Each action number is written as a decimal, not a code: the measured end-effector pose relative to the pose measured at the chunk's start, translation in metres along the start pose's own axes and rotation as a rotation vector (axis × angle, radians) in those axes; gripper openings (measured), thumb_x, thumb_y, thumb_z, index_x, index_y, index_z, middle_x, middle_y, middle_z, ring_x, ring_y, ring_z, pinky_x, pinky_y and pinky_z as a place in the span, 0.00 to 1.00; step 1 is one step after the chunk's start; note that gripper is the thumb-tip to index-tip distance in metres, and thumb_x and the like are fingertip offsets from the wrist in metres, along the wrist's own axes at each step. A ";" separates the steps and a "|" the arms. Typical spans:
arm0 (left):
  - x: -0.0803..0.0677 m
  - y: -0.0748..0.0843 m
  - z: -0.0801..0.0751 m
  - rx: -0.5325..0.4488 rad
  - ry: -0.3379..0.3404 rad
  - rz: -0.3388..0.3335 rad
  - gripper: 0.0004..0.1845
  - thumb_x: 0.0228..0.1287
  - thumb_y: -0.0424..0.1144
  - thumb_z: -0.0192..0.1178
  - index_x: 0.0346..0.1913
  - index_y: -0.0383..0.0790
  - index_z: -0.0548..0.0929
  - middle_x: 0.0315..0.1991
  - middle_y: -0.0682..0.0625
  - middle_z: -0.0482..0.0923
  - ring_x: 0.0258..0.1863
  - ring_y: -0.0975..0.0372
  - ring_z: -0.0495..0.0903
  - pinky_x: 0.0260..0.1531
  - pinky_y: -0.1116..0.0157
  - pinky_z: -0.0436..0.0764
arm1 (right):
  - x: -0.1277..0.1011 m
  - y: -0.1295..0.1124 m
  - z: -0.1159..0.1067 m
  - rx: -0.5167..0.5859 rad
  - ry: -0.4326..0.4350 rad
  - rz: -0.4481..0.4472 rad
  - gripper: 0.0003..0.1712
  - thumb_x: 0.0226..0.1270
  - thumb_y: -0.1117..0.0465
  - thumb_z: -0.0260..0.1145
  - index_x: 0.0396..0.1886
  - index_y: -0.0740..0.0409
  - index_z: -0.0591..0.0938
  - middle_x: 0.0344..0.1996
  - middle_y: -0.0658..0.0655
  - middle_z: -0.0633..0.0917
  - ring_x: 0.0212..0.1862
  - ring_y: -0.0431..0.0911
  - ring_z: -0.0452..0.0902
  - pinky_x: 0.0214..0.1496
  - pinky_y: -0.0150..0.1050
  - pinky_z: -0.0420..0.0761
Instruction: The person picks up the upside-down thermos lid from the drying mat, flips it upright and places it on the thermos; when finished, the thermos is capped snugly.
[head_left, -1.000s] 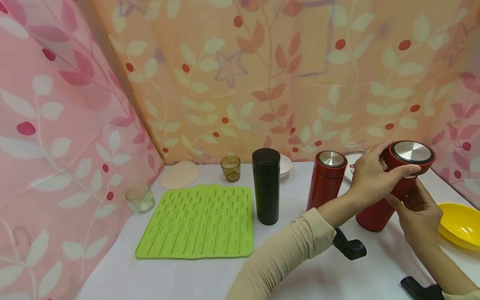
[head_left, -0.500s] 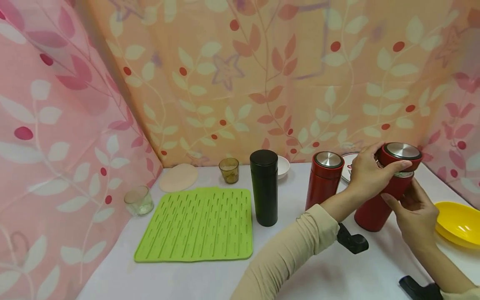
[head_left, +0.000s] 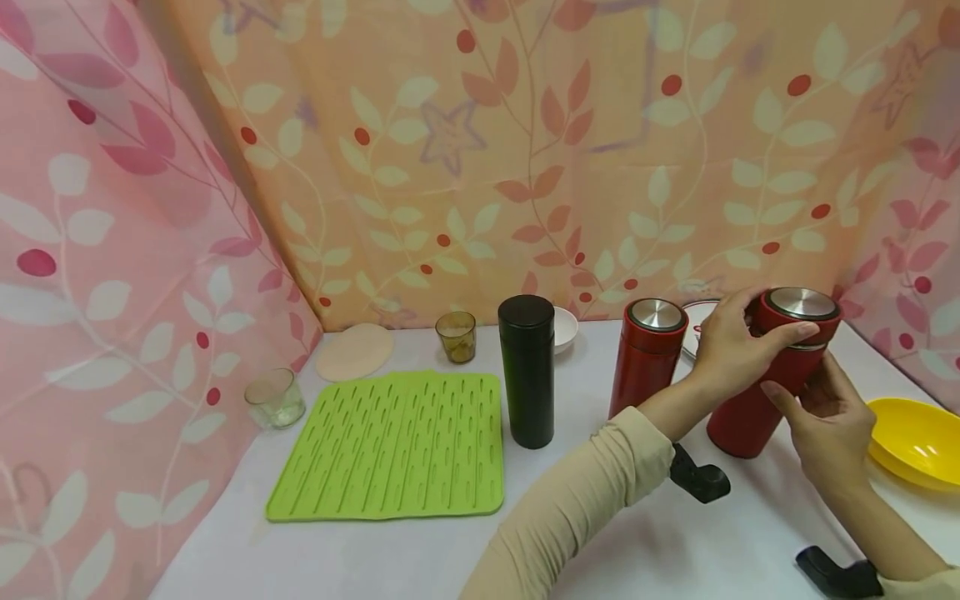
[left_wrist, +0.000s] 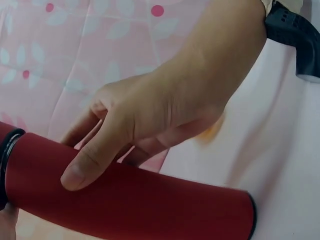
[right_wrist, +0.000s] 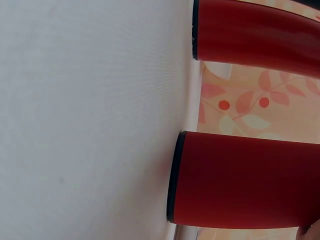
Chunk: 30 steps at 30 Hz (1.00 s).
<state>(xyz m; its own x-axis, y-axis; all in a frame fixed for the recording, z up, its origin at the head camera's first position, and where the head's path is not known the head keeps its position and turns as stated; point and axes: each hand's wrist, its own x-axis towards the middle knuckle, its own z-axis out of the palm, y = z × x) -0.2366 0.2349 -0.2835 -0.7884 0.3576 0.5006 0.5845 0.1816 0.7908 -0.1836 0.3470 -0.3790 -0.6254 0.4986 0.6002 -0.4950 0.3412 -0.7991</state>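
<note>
Lowered since a second ago, the red lid (head_left: 800, 312) now sits nearly flush on the tilted red flask (head_left: 757, 400), far right on the white table (head_left: 420, 558). Left hand (head_left: 738, 346) curls round the lid; right hand (head_left: 828, 429) grips the body. Probably screwing it shut: the next twist needs a steady base

Red flask (head_left: 753, 408) with steel-topped red lid (head_left: 799, 312), black flask (head_left: 528, 371), green mat (head_left: 393, 446), yellow bowl (head_left: 911, 442).
</note>
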 end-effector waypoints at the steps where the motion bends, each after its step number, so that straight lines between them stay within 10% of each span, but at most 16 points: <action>1: 0.001 0.000 -0.001 0.012 -0.016 0.016 0.26 0.51 0.47 0.68 0.55 0.50 0.75 0.46 0.63 0.76 0.42 0.81 0.72 0.39 0.86 0.69 | 0.000 0.000 0.000 0.001 0.000 0.002 0.39 0.51 0.81 0.63 0.64 0.53 0.69 0.54 0.52 0.80 0.49 0.36 0.77 0.46 0.18 0.74; 6: 0.000 -0.001 0.001 0.032 -0.055 0.014 0.28 0.51 0.49 0.68 0.56 0.54 0.74 0.47 0.63 0.69 0.45 0.79 0.65 0.41 0.84 0.68 | 0.000 -0.001 -0.001 -0.079 0.002 0.017 0.40 0.53 0.79 0.63 0.65 0.49 0.68 0.54 0.51 0.79 0.49 0.34 0.77 0.46 0.17 0.73; 13: -0.004 0.002 0.010 0.016 0.103 -0.047 0.36 0.38 0.51 0.75 0.52 0.54 0.68 0.43 0.65 0.68 0.39 0.81 0.68 0.36 0.85 0.68 | -0.001 0.000 -0.002 -0.084 0.002 0.031 0.40 0.52 0.79 0.63 0.65 0.49 0.68 0.54 0.48 0.80 0.49 0.33 0.77 0.45 0.16 0.73; 19: -0.002 -0.004 0.007 -0.114 0.033 -0.005 0.31 0.47 0.44 0.71 0.55 0.50 0.68 0.44 0.64 0.76 0.41 0.81 0.73 0.40 0.86 0.71 | 0.001 0.002 -0.003 -0.056 0.011 0.037 0.40 0.52 0.80 0.63 0.65 0.51 0.68 0.55 0.49 0.79 0.50 0.34 0.76 0.46 0.16 0.73; 24: -0.003 -0.007 0.005 -0.103 0.005 0.069 0.29 0.52 0.42 0.68 0.58 0.47 0.71 0.48 0.59 0.78 0.47 0.80 0.72 0.45 0.86 0.68 | 0.001 0.001 -0.002 -0.010 0.007 0.041 0.40 0.52 0.80 0.63 0.65 0.52 0.68 0.55 0.50 0.79 0.51 0.34 0.76 0.47 0.16 0.73; 30: -0.005 -0.001 0.009 -0.006 0.087 -0.005 0.38 0.42 0.51 0.73 0.59 0.52 0.67 0.50 0.63 0.68 0.46 0.79 0.67 0.42 0.84 0.68 | -0.001 0.001 -0.001 -0.106 0.004 0.030 0.40 0.53 0.78 0.63 0.65 0.49 0.68 0.54 0.47 0.79 0.49 0.32 0.76 0.46 0.16 0.72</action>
<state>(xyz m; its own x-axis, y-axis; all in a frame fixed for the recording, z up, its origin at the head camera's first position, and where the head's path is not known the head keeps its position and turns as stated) -0.2315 0.2415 -0.2898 -0.8054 0.2753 0.5249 0.5792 0.1780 0.7955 -0.1829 0.3480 -0.3803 -0.6365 0.5128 0.5761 -0.4094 0.4084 -0.8159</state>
